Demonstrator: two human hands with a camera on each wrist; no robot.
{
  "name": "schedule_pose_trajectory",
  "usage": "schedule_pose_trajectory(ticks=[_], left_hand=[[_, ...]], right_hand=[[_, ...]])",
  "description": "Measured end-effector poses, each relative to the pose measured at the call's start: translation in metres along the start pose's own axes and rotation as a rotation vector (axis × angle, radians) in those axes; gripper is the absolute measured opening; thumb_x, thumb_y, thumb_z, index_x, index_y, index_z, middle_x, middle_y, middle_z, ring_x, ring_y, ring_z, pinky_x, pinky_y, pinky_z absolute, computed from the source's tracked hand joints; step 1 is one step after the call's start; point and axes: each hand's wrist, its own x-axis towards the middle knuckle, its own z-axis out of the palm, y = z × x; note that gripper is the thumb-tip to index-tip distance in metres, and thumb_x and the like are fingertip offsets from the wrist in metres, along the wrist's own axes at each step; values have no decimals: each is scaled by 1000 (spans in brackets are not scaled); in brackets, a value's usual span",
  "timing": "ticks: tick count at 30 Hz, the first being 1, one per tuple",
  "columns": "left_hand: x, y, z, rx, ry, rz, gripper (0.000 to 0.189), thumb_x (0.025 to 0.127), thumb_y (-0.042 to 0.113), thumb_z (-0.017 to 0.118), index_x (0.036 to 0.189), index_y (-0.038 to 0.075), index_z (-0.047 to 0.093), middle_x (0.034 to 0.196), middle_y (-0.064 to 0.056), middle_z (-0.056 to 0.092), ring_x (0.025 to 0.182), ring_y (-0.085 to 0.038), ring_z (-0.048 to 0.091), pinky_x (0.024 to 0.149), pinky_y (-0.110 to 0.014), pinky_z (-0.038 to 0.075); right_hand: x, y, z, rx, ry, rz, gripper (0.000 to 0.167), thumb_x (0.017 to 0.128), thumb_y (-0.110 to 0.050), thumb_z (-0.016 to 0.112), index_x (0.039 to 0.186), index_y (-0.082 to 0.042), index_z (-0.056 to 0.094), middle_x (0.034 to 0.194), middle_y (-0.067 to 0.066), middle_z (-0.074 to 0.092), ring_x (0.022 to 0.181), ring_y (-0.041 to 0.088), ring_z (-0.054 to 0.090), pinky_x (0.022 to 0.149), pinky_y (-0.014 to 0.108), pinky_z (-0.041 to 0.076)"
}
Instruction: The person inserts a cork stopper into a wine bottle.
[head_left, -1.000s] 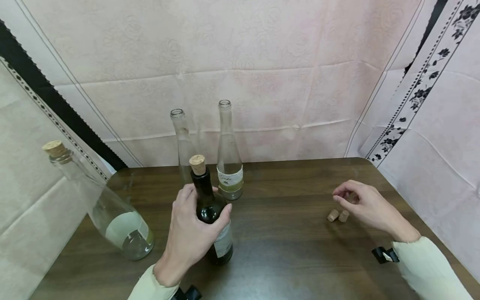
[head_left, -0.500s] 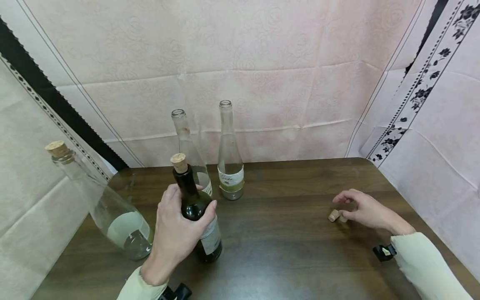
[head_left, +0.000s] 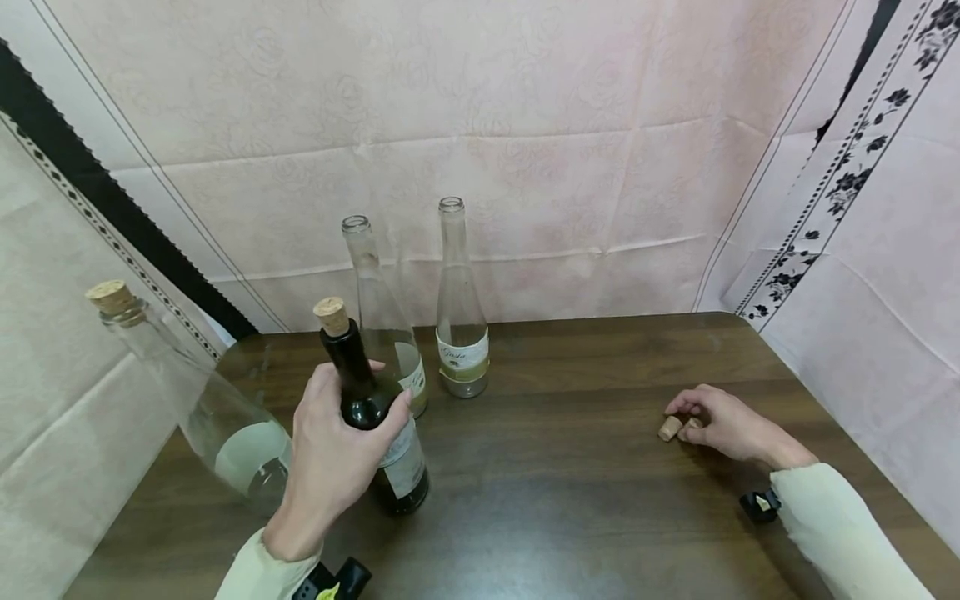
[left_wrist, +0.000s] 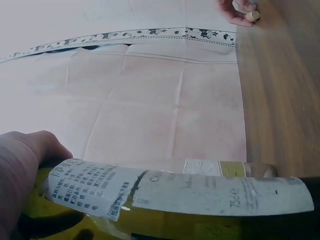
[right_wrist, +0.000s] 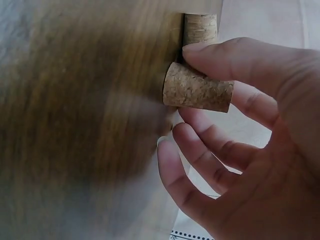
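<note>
Head view: the left hand (head_left: 326, 458) is clamped round the shoulder of a dark bottle (head_left: 366, 409), held upright at the wooden table (head_left: 562, 475), with a cork (head_left: 332, 315) seated in its mouth. A clear labelled bottle (head_left: 386, 325) stands just behind it, partly hidden, and a second slim bottle (head_left: 462, 342) stands to the right of that one; both have uncorked mouths. A large clear bottle (head_left: 243, 454) (its lower part masked by the left hand) carries a stopper (head_left: 110, 297). The right hand (head_left: 731, 425), well apart from the bottles, reaches over two loose corks (head_left: 670, 429) on the table.

Left wrist view: the dark bottle's glass shows yellow-green beneath its pale, printed label (left_wrist: 220, 195).

Right wrist view: the nearer cork lies between curved thumb and fingers, the farther one just beyond the thumb; whether the right hand pinches either cannot be told.
</note>
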Motion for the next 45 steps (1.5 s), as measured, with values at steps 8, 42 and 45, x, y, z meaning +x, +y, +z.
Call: schedule_pose_trajectory(ticks=[8, 42, 45], left_hand=[[6, -3, -7, 8, -19, -80, 44, 88, 40, 77, 124, 20, 65, 115, -3, 60, 97, -20, 57, 82, -38, 42], [33, -32, -11, 17, 131, -113, 49, 89, 44, 73, 124, 10, 63, 124, -16, 55, 109, -31, 51, 88, -45, 38], [38, -34, -11, 35, 123, -124, 51, 91, 46, 70, 125, 8, 63, 127, -18, 52, 113, -34, 49, 94, -51, 39]], right_hand=[[5, 1, 0, -8, 5, 5, 22, 84, -10, 80, 104, -14, 71, 97, 2, 62, 88, 9, 54, 74, 24, 45], [7, -15, -1, -63, 90, 114, 23, 83, -44, 83, 86, -26, 69, 103, 1, 66, 105, 25, 51, 83, 38, 42], [8, -17, -3, -70, 111, 139, 22, 84, -43, 82, 86, -25, 70, 103, 2, 66, 108, 26, 51, 84, 39, 42]])
